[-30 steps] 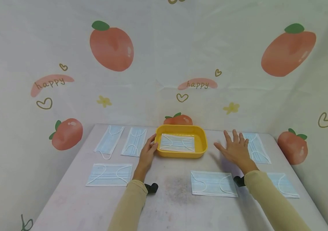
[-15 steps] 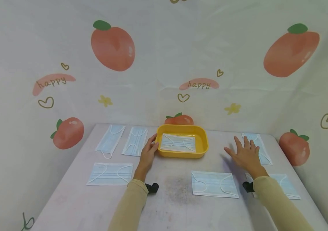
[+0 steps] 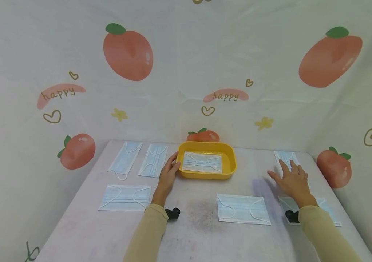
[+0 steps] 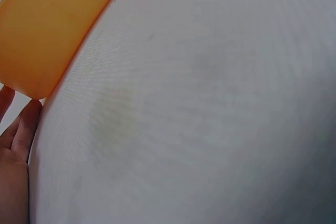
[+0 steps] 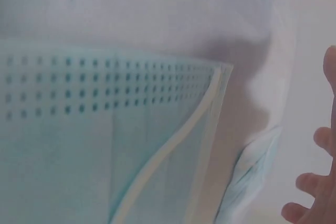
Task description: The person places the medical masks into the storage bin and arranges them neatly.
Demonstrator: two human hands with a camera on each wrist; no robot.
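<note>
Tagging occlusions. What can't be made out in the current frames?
Far right mask: head view, partly behind right hand.
Near right mask: head view, partly behind right forearm.
Tray, left hand: left wrist view, cut by frame edges.
Closest mask: right wrist view, cut by left and bottom edges.

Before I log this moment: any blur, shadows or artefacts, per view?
Head: mostly crisp, soft shadow beside the right sleeve; left wrist: tabletop hazy with faint ripples, darker at lower right; right wrist: nearest mask soft, dark shadow beyond its corner.
</note>
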